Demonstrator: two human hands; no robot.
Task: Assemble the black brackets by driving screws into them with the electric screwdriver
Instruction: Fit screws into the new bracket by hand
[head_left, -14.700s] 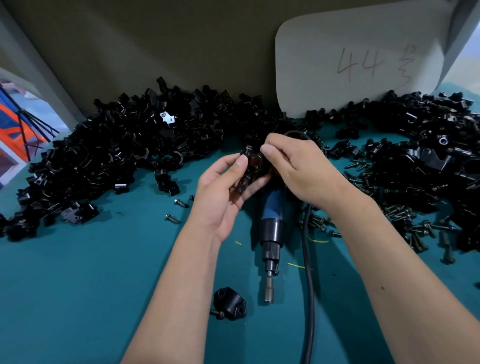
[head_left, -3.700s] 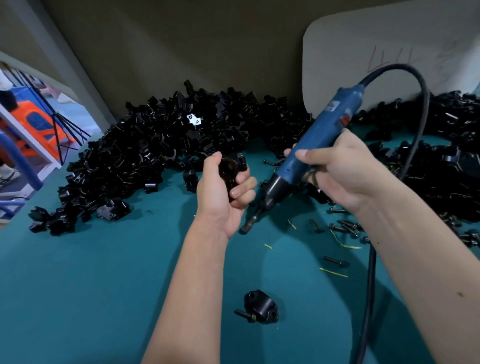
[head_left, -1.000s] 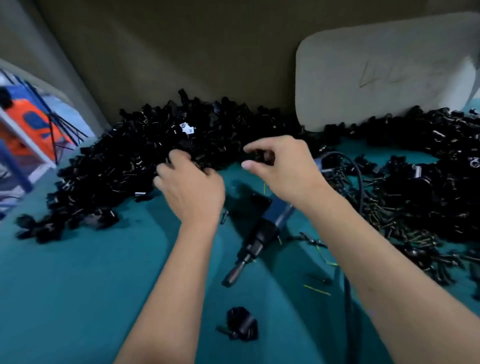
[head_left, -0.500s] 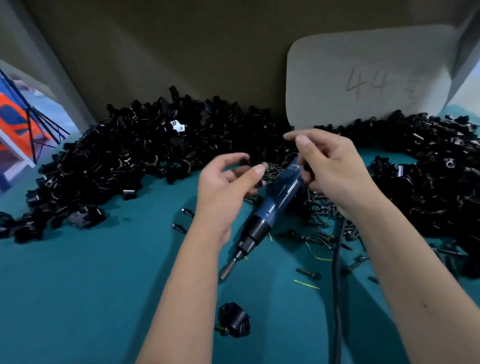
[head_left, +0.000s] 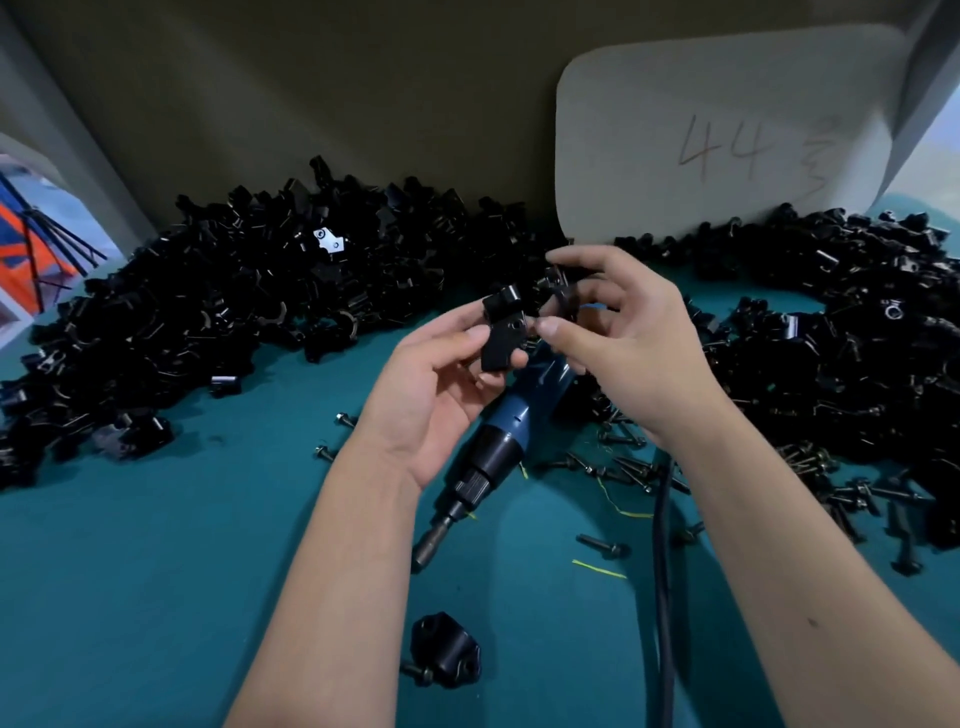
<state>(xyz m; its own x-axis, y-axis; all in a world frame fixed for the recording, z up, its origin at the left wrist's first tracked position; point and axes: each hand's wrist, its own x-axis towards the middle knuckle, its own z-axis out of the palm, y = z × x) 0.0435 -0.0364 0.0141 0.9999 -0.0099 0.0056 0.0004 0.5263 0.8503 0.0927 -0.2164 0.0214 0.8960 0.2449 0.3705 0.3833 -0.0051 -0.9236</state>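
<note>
Teal desk (head_left: 156, 571), screwdriver (head_left: 498, 447) idle: left hand (head_left: 441, 384) and right hand (head_left: 623, 338) each pinch a bracket half (head_left: 501, 332), risking misaligned holes or a fumbled part

glossy black brackets (head_left: 223, 306); matt teal table (head_left: 156, 571); metal screws (head_left: 623, 467).

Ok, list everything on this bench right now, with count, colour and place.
bracket pile: one, black, back left
second bracket pile: one, black, back right
loose screws: many, dark, right of centre
electric screwdriver: one, blue and black, lying at centre
power cord: one, black, near right
assembled bracket: one, black, near edge
card marked 44: one, grey, back wall
table: one, teal
bracket piece: one, black, in left hand
smaller part: one, black, in right hand
</note>
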